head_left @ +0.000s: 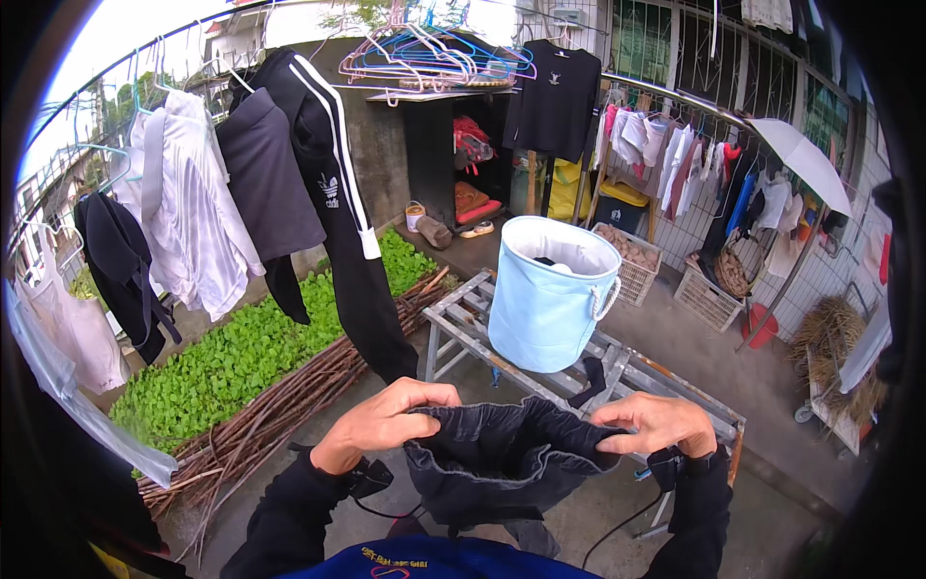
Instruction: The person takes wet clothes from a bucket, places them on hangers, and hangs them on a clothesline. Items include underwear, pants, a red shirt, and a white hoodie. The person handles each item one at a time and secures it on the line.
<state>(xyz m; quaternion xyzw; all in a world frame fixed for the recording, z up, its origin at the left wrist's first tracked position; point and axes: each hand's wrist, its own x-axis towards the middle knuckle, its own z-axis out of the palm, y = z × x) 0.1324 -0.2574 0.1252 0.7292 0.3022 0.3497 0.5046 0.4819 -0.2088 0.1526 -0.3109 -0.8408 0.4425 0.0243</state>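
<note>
My left hand (394, 423) and my right hand (655, 427) grip opposite sides of the elastic waistband of a dark grey garment (499, 485), which looks like denim trousers. Its waist opening faces up between them, and the rest hangs down before me, partly hidden. Beyond it a light-blue fabric laundry basket (546, 311) with a rope handle stands on a metal rack (658, 391); a dark item and something white show inside. A black sock (589, 383) lies on the rack's bars, between the basket and my right hand.
Black tracksuit trousers (347, 217), a grey garment (268, 174) and a white shirt (192, 203) hang at the left. Plastic hangers (434, 61) bunch together above a shelf. Bundled sticks (289, 412) edge the green plants (246, 362). Crates (712, 297) and a red bucket (759, 326) stand at the right.
</note>
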